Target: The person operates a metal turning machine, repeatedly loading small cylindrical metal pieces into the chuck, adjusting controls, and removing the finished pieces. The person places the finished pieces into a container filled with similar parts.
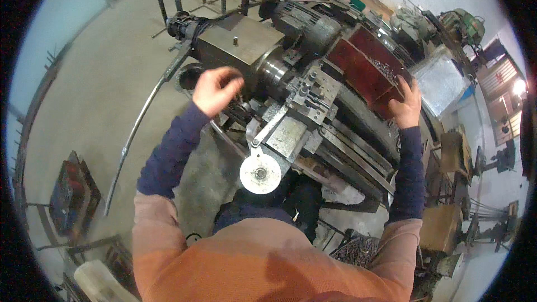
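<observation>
My left hand [217, 90] is raised left of the lathe's round steel chuck [274, 72], in front of the grey headstock [240, 36]. Its thumb and fingers curve toward each other, the tips nearly together and blurred; anything pinched there is too small to make out. My right hand [407, 102] reaches over the right end of a dark red tray [352, 70], thumb and fingers apart. Small metal pieces [386, 70] lie in that tray, close to its fingertips. Between my hands stands the tool post [316, 95], and nearer to me is a round, pale handwheel disc [260, 173].
A long metal lever [140, 120] slants down at the left of the lathe. Bed rails [358, 154] run toward the lower right. Behind the headstock sits a motor [307, 22]. A silvery sheet-covered box [442, 81] and other machines [461, 25] stand at the right.
</observation>
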Demonstrator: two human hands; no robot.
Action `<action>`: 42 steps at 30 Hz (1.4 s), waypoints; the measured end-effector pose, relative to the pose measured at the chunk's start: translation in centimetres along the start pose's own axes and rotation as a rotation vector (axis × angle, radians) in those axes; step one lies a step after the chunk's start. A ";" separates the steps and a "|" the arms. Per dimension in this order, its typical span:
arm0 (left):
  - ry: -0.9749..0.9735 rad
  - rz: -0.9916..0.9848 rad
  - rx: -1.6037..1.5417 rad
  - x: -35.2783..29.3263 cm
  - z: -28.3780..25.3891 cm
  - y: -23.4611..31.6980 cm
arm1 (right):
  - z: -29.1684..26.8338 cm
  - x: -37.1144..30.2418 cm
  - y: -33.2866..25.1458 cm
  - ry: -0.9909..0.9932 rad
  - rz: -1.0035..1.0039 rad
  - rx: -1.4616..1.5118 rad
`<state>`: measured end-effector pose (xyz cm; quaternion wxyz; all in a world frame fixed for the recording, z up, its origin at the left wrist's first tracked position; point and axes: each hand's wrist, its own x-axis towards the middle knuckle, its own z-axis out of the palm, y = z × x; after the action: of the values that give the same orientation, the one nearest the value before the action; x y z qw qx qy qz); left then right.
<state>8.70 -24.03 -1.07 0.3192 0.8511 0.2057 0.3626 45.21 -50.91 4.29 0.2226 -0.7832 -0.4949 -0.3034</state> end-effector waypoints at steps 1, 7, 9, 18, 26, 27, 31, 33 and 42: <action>0.026 -0.065 0.034 1.4 -0.8 -0.7 | 0.0 0.0 -0.3 0.002 -0.031 0.051; 0.263 -0.045 0.455 7.4 -1.3 -5.1 | 2.7 -4.8 -5.8 -0.077 -0.122 0.341; 0.231 -0.026 0.555 8.5 -0.7 -5.8 | 3.7 -7.1 -5.5 -0.067 -0.127 0.332; 0.113 0.206 0.216 3.6 0.4 0.7 | -1.1 -10.7 -6.0 -0.243 0.062 0.496; -0.295 0.312 -0.227 -3.4 7.5 5.7 | -0.8 -8.7 -15.8 -0.549 -0.196 0.970; -0.305 0.396 -0.131 -3.8 8.2 5.4 | -0.5 -8.5 -16.4 -0.641 -0.166 1.027; -0.466 0.584 0.100 -4.6 8.9 5.5 | 0.0 -8.6 -17.4 -0.733 -0.143 0.925; -0.555 0.620 0.173 -4.6 8.9 5.4 | 0.6 -9.1 -17.5 -0.735 -0.137 0.937; -0.459 0.517 0.126 -4.5 7.1 3.4 | 2.9 -6.3 -17.8 -0.931 -0.126 0.986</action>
<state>11.47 -31.84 -4.65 0.2014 0.9524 -0.0717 0.2173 27.70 -45.80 -1.33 0.2992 -0.6090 -0.6642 0.3138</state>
